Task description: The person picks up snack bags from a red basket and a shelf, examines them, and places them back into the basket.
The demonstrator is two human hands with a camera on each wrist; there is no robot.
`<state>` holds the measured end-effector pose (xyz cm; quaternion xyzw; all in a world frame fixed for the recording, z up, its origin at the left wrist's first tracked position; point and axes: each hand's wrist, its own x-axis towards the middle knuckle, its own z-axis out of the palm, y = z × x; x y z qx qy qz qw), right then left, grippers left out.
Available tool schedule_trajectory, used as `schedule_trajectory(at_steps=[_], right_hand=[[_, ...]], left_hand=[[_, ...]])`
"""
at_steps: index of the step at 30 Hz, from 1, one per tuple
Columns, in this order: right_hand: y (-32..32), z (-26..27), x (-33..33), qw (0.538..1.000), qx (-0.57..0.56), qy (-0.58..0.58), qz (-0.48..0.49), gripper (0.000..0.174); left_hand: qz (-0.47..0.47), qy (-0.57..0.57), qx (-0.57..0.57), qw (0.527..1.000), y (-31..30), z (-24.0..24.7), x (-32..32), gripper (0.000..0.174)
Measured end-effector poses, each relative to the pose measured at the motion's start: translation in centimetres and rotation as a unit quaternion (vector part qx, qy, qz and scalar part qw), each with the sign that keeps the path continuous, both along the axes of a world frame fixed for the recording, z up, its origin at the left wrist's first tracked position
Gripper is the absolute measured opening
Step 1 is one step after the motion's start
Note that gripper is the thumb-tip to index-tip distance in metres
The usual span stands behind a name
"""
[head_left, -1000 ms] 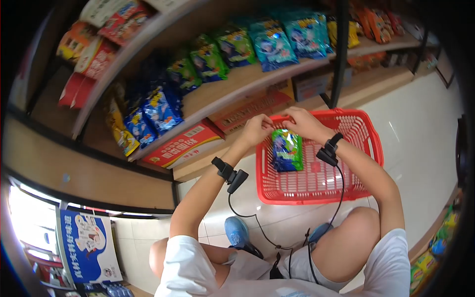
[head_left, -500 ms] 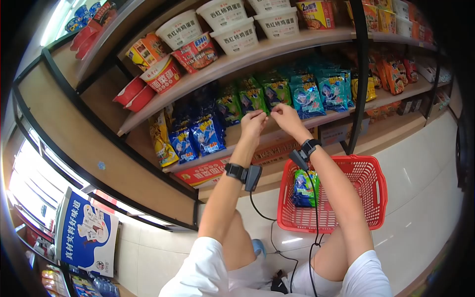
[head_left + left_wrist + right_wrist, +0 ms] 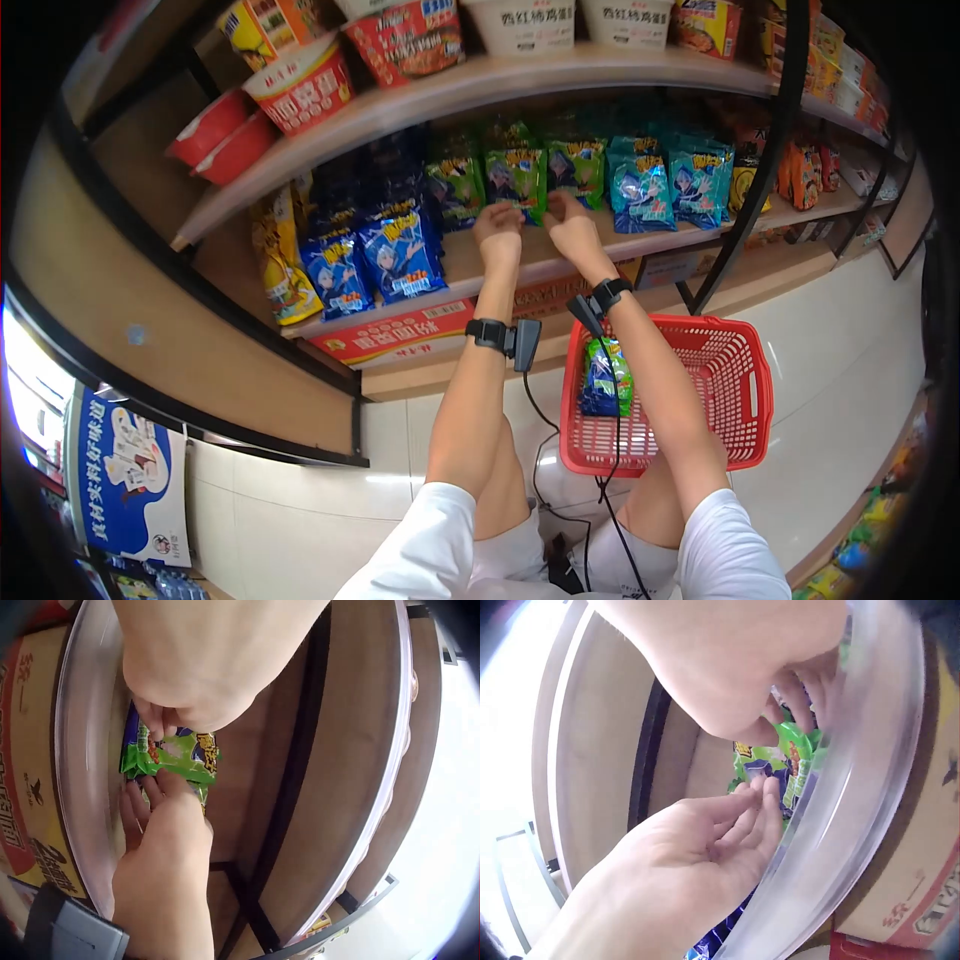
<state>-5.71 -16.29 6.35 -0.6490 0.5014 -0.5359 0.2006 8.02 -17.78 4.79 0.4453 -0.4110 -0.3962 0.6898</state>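
A green snack packet (image 3: 515, 178) stands at the front of the lower shelf, between other packets. At its lower front, my left hand (image 3: 498, 235) has loosely bent fingers, with fingertips right at the packet's face in the right wrist view. My right hand (image 3: 575, 235) is at the packet's right edge, fingers spread there in the left wrist view. Both wrist views show the green packet (image 3: 184, 754) between the hands. Below my right forearm, a red basket (image 3: 755, 400) on the floor holds a green and blue packet (image 3: 605, 378).
Blue packets (image 3: 400, 250) stand to the left and teal packets (image 3: 640, 190) to the right. The upper shelf (image 3: 560, 78) overhangs with noodle bowls. A black post (image 3: 748, 215) rises on the right. Cartons (image 3: 400, 335) sit below, and cables hang from both wrists.
Both hands have risen from above the basket to the green packet on the shelf. The head view first tilted up toward the shelves. The packet in the basket stays there.
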Motion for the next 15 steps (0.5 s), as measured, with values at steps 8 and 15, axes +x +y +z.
schedule_trajectory(at_steps=[8, 15], right_hand=[[-2.4, 0.5, 1.1, 1.000, -0.006, 0.020, -0.020, 0.041], [-1.5, 0.4, 2.0, 0.999, -0.012, 0.048, -0.009, 0.040]], left_hand=[[0.131, -0.306, 0.004, 0.943, -1.4, 0.1, 0.0, 0.039], [0.092, -0.295, -0.001, 0.951, -1.5, -0.8, 1.0, 0.045]])
